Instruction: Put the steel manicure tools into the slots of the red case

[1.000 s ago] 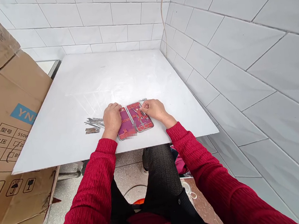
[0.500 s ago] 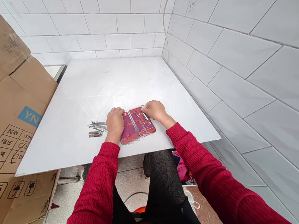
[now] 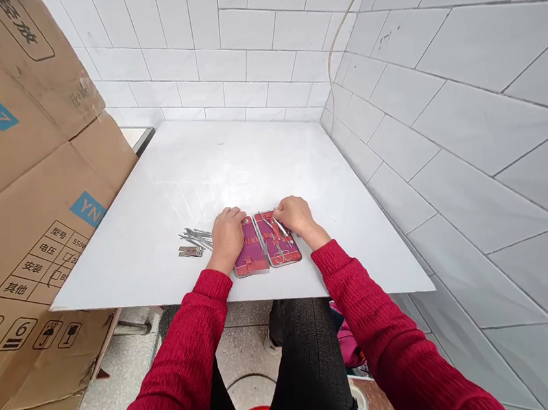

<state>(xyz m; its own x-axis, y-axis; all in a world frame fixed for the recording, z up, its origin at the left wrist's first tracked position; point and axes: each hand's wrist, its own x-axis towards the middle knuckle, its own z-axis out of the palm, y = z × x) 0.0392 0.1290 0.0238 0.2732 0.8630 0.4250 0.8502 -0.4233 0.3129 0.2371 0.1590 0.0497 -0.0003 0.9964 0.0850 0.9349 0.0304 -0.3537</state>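
A manicure case (image 3: 248, 254), purple inside with red trim, lies spread out on the white table. My left hand (image 3: 228, 234) is closed over the left edge of its left half, steadying it. Small scissors (image 3: 284, 255) and other shiny metal tools sit in the right half. At the upper part of that half, my right hand (image 3: 294, 214) pinches a slim metal manicure tool (image 3: 282, 227); its upper end is hidden by my fingers. Left of my left hand lies a loose pile of metal tools (image 3: 198, 236), with nail clippers (image 3: 189, 251) beside it.
A large cardboard box (image 3: 42, 190) stands along the left side of the white table (image 3: 250, 162). Tiled walls rise behind and to the right, and a cable (image 3: 335, 42) hangs in the corner. A pink bag (image 3: 350, 347) is under the table.
The whole view has shifted, so everything appears further right and lower. My right hand has moved slightly within the case's right half, and the tool's angle differs. The left hand keeps its place.
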